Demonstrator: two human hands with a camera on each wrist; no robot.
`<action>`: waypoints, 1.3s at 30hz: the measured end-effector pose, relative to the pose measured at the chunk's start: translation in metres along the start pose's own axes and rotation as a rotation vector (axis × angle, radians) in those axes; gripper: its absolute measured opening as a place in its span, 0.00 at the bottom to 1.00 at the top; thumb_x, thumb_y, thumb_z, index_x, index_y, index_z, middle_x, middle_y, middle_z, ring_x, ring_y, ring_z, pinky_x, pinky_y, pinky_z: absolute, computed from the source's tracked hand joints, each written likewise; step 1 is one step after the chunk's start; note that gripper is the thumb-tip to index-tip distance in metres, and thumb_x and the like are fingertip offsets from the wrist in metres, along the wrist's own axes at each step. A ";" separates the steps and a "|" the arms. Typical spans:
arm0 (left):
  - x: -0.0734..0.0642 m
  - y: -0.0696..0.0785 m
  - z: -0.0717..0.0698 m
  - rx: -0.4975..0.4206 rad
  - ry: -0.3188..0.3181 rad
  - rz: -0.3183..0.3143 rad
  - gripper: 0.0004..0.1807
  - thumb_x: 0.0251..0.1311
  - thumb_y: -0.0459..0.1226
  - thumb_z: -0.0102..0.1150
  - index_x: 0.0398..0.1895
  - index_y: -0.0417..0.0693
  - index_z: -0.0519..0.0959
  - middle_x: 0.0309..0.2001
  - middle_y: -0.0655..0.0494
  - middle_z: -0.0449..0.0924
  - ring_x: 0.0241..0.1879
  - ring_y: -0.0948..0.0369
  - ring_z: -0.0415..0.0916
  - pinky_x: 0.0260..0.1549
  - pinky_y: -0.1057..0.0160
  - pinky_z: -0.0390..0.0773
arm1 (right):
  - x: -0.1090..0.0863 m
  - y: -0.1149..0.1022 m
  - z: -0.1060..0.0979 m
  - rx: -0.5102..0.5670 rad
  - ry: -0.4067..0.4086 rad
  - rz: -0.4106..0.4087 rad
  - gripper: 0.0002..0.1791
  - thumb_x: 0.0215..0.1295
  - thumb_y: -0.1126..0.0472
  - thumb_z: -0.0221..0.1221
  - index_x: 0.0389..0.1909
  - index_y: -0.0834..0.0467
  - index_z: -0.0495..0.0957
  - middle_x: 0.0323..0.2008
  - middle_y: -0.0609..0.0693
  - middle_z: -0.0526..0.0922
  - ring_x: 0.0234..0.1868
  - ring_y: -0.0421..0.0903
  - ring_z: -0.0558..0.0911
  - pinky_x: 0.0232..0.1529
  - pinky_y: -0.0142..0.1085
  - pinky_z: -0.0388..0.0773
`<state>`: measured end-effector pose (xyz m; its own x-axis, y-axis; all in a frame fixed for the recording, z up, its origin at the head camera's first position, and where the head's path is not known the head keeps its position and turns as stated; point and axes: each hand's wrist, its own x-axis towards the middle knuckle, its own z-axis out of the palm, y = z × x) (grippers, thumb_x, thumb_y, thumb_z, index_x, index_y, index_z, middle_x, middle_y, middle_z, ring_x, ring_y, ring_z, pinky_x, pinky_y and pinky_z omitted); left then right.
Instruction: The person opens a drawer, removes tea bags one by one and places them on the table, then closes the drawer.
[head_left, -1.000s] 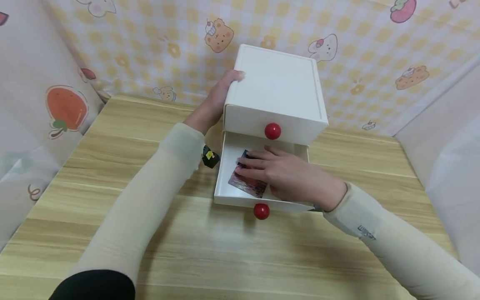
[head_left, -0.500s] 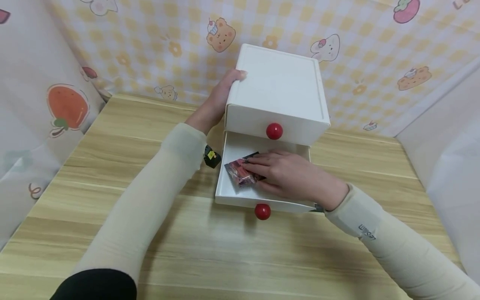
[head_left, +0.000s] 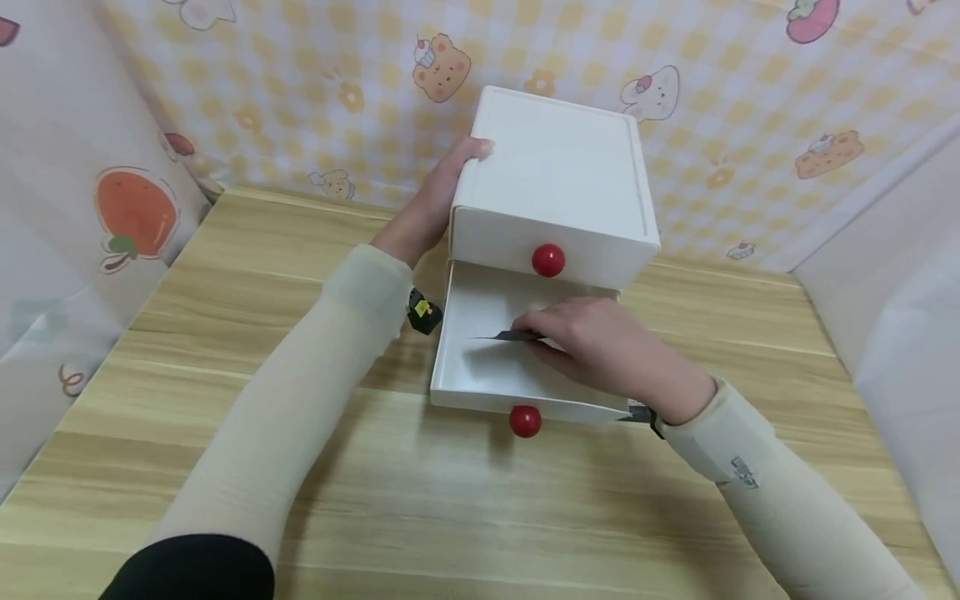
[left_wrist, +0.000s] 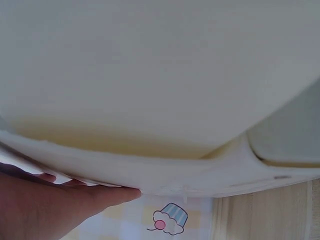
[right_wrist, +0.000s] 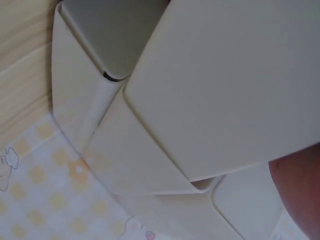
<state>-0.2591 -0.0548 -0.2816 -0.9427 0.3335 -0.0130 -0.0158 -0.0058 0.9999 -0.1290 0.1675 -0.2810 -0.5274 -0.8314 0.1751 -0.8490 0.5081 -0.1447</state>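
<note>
A white two-drawer box (head_left: 558, 167) stands at the back of the table, with its lower drawer (head_left: 480, 379) pulled out and the upper one closed. My left hand (head_left: 438, 192) holds the box by its left side, the thumb over the top edge. In the left wrist view, the fingers (left_wrist: 100, 197) lie along the edge of the white wall. Over the drawer floor, my right hand (head_left: 592, 342) pinches a thin printed card (head_left: 517, 336). It shows nearly edge-on and dark, casting a shadow below. Part of the right hand (right_wrist: 300, 195) appears in its wrist view, where the card is hidden.
Round red knobs sit on the upper drawer (head_left: 548, 260) and on the lower drawer's front (head_left: 525, 422). Behind the wooden table (head_left: 480, 508) hangs a yellow checked cloth (head_left: 720, 92) with cartoon prints. A small black device (head_left: 423, 312) shows at the left wrist.
The printed card lay on the drawer floor under my right fingers, then was gathered up, and now is raised between them. My left hand has kept its hold on the box.
</note>
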 end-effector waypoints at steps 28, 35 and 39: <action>0.003 0.001 -0.002 -0.028 0.021 -0.025 0.38 0.69 0.57 0.31 0.81 0.62 0.43 0.72 0.52 0.58 0.67 0.57 0.61 0.67 0.54 0.62 | -0.083 -0.033 -0.028 0.514 0.680 0.111 0.14 0.62 0.60 0.69 0.33 0.70 0.86 0.44 0.48 0.87 0.44 0.38 0.85 0.45 0.21 0.79; 0.001 0.000 -0.002 -0.031 0.012 -0.015 0.37 0.70 0.56 0.30 0.80 0.60 0.44 0.70 0.50 0.59 0.65 0.57 0.62 0.66 0.54 0.63 | -0.114 -0.032 -0.025 0.549 0.716 0.160 0.12 0.60 0.68 0.69 0.38 0.76 0.83 0.44 0.46 0.90 0.43 0.34 0.87 0.43 0.20 0.80; 0.001 0.000 0.000 -0.022 0.011 -0.017 0.37 0.70 0.56 0.29 0.81 0.61 0.43 0.71 0.51 0.59 0.66 0.57 0.61 0.66 0.54 0.62 | -0.132 -0.030 -0.020 0.578 0.796 0.214 0.13 0.55 0.72 0.70 0.35 0.80 0.81 0.39 0.46 0.90 0.39 0.34 0.88 0.40 0.20 0.80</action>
<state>-0.2605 -0.0543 -0.2811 -0.9457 0.3235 -0.0297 -0.0386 -0.0211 0.9990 -0.0349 0.2666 -0.2803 -0.7143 -0.2360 0.6589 -0.6996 0.2665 -0.6630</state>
